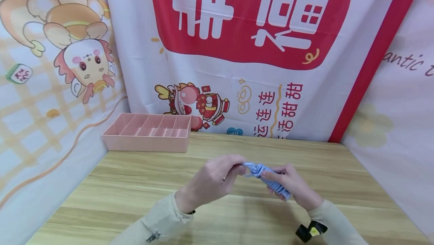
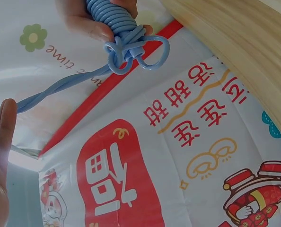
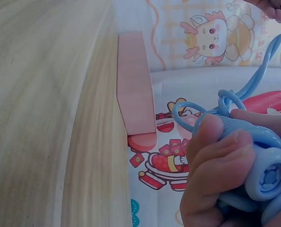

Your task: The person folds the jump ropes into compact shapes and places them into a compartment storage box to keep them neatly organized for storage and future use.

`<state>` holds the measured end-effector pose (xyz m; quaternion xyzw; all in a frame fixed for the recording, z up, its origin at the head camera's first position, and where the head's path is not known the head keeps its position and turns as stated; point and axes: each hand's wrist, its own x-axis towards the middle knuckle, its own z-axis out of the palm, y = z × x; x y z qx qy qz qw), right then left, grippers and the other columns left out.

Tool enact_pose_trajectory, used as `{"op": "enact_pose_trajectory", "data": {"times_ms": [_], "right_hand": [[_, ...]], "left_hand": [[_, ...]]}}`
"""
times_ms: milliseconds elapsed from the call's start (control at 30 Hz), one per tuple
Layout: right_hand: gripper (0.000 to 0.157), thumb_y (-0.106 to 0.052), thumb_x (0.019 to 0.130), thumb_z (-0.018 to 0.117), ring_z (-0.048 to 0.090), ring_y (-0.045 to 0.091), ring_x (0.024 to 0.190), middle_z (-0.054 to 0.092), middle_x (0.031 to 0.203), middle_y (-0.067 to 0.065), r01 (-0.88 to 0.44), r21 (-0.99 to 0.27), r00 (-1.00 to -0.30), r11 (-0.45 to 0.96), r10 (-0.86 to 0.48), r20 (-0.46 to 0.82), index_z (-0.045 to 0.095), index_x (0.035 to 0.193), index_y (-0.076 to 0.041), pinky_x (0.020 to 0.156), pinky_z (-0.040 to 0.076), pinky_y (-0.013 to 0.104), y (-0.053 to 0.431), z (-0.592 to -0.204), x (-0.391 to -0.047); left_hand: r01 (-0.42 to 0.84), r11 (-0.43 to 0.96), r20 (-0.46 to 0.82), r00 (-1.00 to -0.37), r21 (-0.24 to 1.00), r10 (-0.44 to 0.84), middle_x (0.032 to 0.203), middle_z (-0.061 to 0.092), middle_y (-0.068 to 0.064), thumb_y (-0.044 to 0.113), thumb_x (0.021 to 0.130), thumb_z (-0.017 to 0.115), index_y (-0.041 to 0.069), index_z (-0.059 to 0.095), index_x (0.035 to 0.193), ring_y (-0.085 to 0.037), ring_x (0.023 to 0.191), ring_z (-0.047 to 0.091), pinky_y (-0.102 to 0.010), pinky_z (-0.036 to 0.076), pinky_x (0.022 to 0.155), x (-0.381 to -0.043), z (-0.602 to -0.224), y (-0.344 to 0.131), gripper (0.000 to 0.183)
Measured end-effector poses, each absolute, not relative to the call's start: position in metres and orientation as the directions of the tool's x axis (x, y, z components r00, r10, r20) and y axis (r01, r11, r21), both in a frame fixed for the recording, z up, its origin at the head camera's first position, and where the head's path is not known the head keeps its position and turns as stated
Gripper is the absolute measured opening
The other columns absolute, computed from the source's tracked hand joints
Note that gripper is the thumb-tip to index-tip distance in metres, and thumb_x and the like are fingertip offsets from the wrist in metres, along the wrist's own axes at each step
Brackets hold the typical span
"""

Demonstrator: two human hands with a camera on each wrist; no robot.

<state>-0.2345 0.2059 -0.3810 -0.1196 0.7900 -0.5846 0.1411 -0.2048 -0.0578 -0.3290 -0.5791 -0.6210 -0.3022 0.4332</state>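
Note:
A light-blue jump rope is wound in tight coils into a bundle, above the tabletop. My right hand grips this bundle, fingers curled round the coils. A round handle end pokes out beside the fingers in the right wrist view. At the other end of the bundle, small rope loops stick out. From there twisted strands run taut to my left hand, which pinches them between thumb and fingers. In the left wrist view that hand is partly cut off by the edge.
A pink divided box stands at the back left of the wooden table, against the printed cloth backdrop. More printed cloth hangs at both sides. A dark band sits on my right wrist.

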Motion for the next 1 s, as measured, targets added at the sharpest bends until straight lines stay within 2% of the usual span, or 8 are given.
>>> {"op": "enact_pose_trajectory", "data": {"times_ms": [333, 567, 733, 867, 900, 1000], "right_hand": [[0.041, -0.033, 0.096, 0.065, 0.047, 0.014, 0.050, 0.063, 0.074, 0.016, 0.018, -0.970, -0.936, 0.244, -0.337, -0.102, 0.068, 0.117, 0.002, 0.042, 0.039, 0.023, 0.206, -0.373, -0.232], [0.039, -0.030, 0.095, 0.067, 0.048, 0.014, 0.050, 0.063, 0.075, 0.019, 0.052, -0.975, -0.952, 0.217, -0.284, -0.114, 0.069, 0.112, 0.004, 0.042, 0.040, 0.023, 0.206, -0.376, -0.237], [0.041, -0.033, 0.094, 0.067, 0.047, 0.013, 0.049, 0.062, 0.073, 0.017, 0.051, -0.977, -0.960, 0.208, -0.259, -0.105, 0.069, 0.111, 0.005, 0.042, 0.040, 0.023, 0.207, -0.378, -0.240], [0.046, -0.036, 0.095, 0.066, 0.049, 0.015, 0.051, 0.063, 0.074, 0.016, 0.043, -0.979, -0.973, 0.202, -0.214, -0.087, 0.067, 0.112, 0.006, 0.043, 0.042, 0.025, 0.207, -0.381, -0.242], [0.047, -0.037, 0.095, 0.066, 0.050, 0.016, 0.052, 0.063, 0.076, 0.016, 0.034, -0.978, -0.977, 0.208, -0.200, -0.077, 0.066, 0.113, 0.006, 0.044, 0.043, 0.026, 0.206, -0.381, -0.242], [0.049, -0.040, 0.096, 0.063, 0.054, 0.019, 0.056, 0.064, 0.081, 0.017, 0.010, -0.977, -0.985, 0.212, -0.166, -0.046, 0.064, 0.116, 0.004, 0.048, 0.048, 0.030, 0.204, -0.383, -0.241]], "left_hand": [[0.976, 0.160, 0.907, 0.070, -0.149, 0.416, 0.088, 0.061, -0.007, 0.002, 0.100, 0.053, -0.007, 0.057, 0.101, -0.012, 0.074, 0.061, -0.016, 0.052, 0.075, -0.200, -0.322, -0.062, 0.009], [0.963, 0.171, 0.899, 0.119, -0.208, 0.422, 0.090, 0.060, -0.009, 0.003, 0.100, 0.055, -0.006, 0.057, 0.101, -0.013, 0.076, 0.063, -0.019, 0.052, 0.080, -0.195, -0.321, -0.061, 0.009], [0.966, 0.163, 0.901, 0.118, -0.202, 0.418, 0.090, 0.061, -0.009, 0.002, 0.100, 0.055, -0.007, 0.057, 0.102, -0.012, 0.076, 0.063, -0.018, 0.052, 0.080, -0.193, -0.318, -0.062, 0.009], [0.979, 0.170, 0.905, 0.031, -0.113, 0.425, 0.086, 0.061, -0.008, 0.000, 0.098, 0.058, -0.006, 0.058, 0.101, -0.011, 0.072, 0.062, -0.014, 0.051, 0.074, -0.201, -0.318, -0.065, 0.007], [0.981, 0.179, 0.907, -0.011, -0.071, 0.420, 0.085, 0.062, -0.008, -0.001, 0.097, 0.059, -0.006, 0.058, 0.100, -0.011, 0.072, 0.062, -0.013, 0.051, 0.072, -0.205, -0.319, -0.067, 0.006], [0.966, 0.233, 0.918, -0.189, 0.110, 0.350, 0.082, 0.063, -0.008, -0.003, 0.092, 0.062, -0.004, 0.059, 0.097, -0.011, 0.072, 0.063, -0.014, 0.052, 0.069, -0.221, -0.323, -0.071, 0.005]]}}
